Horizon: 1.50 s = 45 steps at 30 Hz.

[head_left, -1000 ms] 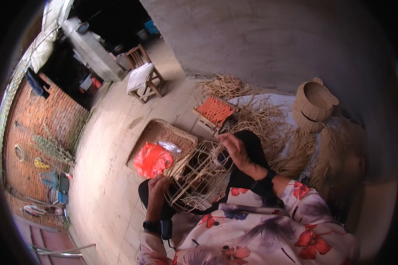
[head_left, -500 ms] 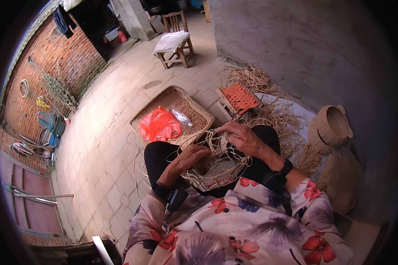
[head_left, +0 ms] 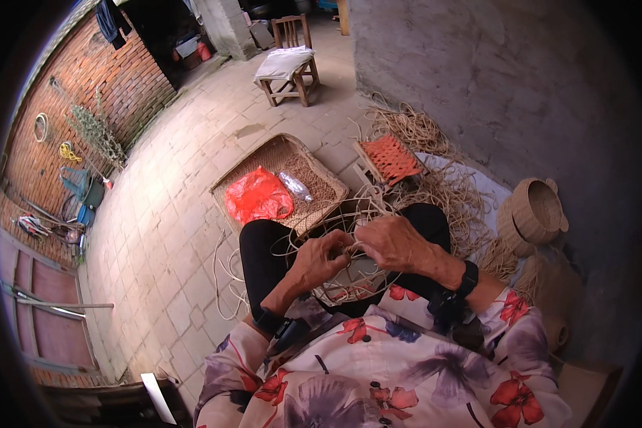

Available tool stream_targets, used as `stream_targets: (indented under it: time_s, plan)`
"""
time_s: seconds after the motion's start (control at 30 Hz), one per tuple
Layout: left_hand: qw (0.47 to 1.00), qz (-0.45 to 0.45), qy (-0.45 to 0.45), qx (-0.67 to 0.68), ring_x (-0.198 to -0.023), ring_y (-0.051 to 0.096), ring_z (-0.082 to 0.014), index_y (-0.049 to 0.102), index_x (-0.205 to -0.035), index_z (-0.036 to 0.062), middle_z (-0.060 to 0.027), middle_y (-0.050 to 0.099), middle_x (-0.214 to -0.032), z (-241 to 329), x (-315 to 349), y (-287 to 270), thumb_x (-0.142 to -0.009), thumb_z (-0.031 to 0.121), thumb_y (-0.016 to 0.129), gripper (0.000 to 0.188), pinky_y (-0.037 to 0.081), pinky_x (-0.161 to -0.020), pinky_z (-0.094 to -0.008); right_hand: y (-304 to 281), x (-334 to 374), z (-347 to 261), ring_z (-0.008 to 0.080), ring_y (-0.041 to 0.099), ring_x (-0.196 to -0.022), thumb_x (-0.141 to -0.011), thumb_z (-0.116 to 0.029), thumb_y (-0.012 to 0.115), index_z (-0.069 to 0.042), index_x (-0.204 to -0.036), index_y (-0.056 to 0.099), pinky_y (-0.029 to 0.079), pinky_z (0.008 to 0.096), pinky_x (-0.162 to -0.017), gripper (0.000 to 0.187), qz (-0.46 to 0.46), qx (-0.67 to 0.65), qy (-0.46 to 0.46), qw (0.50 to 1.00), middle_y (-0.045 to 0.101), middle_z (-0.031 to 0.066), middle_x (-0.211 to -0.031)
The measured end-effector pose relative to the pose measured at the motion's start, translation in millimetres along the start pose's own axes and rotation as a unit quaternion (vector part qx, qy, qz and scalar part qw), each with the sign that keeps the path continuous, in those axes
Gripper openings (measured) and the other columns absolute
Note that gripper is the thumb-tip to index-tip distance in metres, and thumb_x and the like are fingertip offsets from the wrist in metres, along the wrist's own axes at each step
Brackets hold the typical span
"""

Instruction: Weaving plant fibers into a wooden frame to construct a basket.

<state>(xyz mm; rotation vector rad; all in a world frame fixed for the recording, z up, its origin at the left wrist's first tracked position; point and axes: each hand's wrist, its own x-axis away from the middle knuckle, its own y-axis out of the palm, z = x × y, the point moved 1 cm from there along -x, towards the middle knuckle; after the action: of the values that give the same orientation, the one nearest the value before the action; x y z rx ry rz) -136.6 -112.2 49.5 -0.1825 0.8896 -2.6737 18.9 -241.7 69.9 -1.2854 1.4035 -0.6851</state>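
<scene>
Pale straw-coloured cords lie in loose loops over my lap, several strands crossing between and around my hands. My left hand is closed with thumb and fingers pinching the cord. Close beside it, fingertips almost touching, my right hand is also closed on cord, its back turned up and the fingertips partly hidden. More strands hang past my left knee toward the floor. The exact spot where the strands meet is too small to make out.
Before my knees sits a shallow woven basket with brown granules, a red plastic bag and a clear bottle. Right of it are a stool with an orange woven seat, heaped cord and round woven baskets. A chair stands farther off.
My hands have come together over the lap; the left moved right, its fingers now pinching cord. The right hand has drawn nearer to me, turning its back up.
</scene>
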Motion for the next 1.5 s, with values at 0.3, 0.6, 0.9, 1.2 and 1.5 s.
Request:
stream_targets:
  time_s: [0.3, 0.6, 0.9, 1.2, 1.5]
  plan:
    - [0.997, 0.048, 0.046, -0.036, -0.073, 0.065, -0.028, 0.063, -0.098, 0.0008, -0.0166, 0.064, -0.079, -2.2, 5.8, 8.7, -0.083, 0.019, 0.055, 0.025, 0.05, -0.069, -0.0358, 15.5, 39.8, -38.0, 0.0353, 0.061, -0.059, -0.085, -0.017, 0.063, -0.004, -0.08, 0.056, 0.047, 0.0422, -0.052, 0.015, 0.06, -0.099, 0.178, 0.977, 0.057, 0.0161, -0.06]
    - [0.993, 0.073, 0.084, -0.022, -0.075, 0.065, -0.0263, 0.064, -0.095, 0.0006, -0.0148, 0.064, -0.082, -1.8, 4.8, 10.8, -0.08, 0.015, 0.057, 0.021, 0.05, -0.071, -0.0339, 10.4, 40.8, -37.6, 0.0337, 0.061, -0.058, -0.083, -0.016, 0.064, -0.005, -0.074, 0.055, 0.046, 0.0413, -0.052, 0.016, 0.096, -0.115, 0.169, 0.974, 0.057, 0.0147, -0.06]
    - [0.996, 0.06, 0.05, -0.051, -0.074, 0.064, -0.0253, 0.065, -0.095, 0.0013, -0.0137, 0.064, -0.082, -3.4, 3.0, 12.9, -0.078, 0.018, 0.062, 0.024, 0.05, -0.07, -0.034, -16.9, 3.7, -3.7, 0.0201, 0.055, -0.091, -0.074, -0.017, 0.063, -0.01, -0.071, 0.066, 0.034, 0.0447, -0.09, 0.008, 0.017, 0.11, 0.055, 0.992, 0.059, 0.0035, -0.08]
    - [0.994, 0.064, 0.064, -0.058, -0.073, 0.063, -0.0281, 0.064, -0.091, 0.0012, -0.015, 0.062, -0.077, -0.4, 2.6, 12.7, -0.084, 0.024, 0.058, 0.025, 0.049, -0.069, -0.0356, 0.8, -18.8, 7.5, 0.02, 0.056, -0.092, -0.072, -0.009, 0.064, -0.008, -0.084, 0.062, 0.036, 0.0447, -0.092, 0.012, 0.124, 0.089, -0.043, 0.987, 0.06, 0.0037, -0.085]
    - [0.998, 0.046, -0.023, -0.023, -0.064, 0.063, -0.0224, 0.066, -0.09, 0.0018, -0.0134, 0.063, -0.07, -3.7, -1.6, 12.3, -0.089, 0.031, 0.057, 0.031, 0.048, -0.061, -0.0338, 5.9, 1.9, 10.9, 0.0239, 0.06, -0.08, -0.073, -0.004, 0.063, -0.007, -0.09, 0.061, 0.046, 0.0373, -0.075, 0.017, 0.185, -0.001, 0.033, 0.982, 0.059, 0.0074, -0.091]
